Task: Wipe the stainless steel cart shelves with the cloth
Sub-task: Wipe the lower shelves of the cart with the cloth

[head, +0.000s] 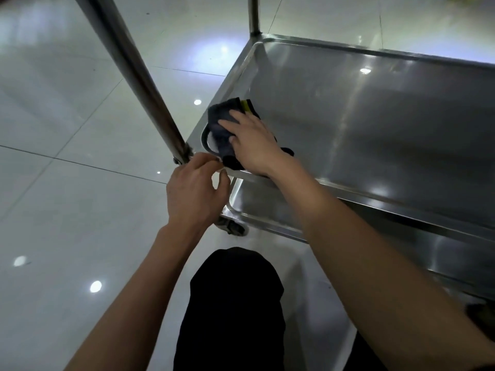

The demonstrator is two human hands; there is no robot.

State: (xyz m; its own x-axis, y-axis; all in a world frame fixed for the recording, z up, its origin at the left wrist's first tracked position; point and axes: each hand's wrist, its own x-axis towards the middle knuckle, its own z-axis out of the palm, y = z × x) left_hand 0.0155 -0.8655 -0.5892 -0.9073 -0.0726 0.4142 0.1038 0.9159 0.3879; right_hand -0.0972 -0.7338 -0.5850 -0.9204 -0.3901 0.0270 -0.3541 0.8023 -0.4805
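A stainless steel cart shelf (375, 121) fills the right half of the view, with a raised rim. A dark grey cloth (221, 124) with a yellow and black edge lies in the shelf's near left corner. My right hand (253, 145) presses flat on the cloth, fingers spread over it. My left hand (194, 191) grips the shelf's corner rim just below the cart's upright post (134, 73), fingers curled. A lower shelf (267, 207) shows beneath, partly hidden by my right forearm.
A second upright post (254, 14) stands at the shelf's far left corner. A cart wheel (233, 227) sits on the glossy tiled floor (67, 129) below my left hand. My knee in dark trousers (235, 303) is close to the cart's near side.
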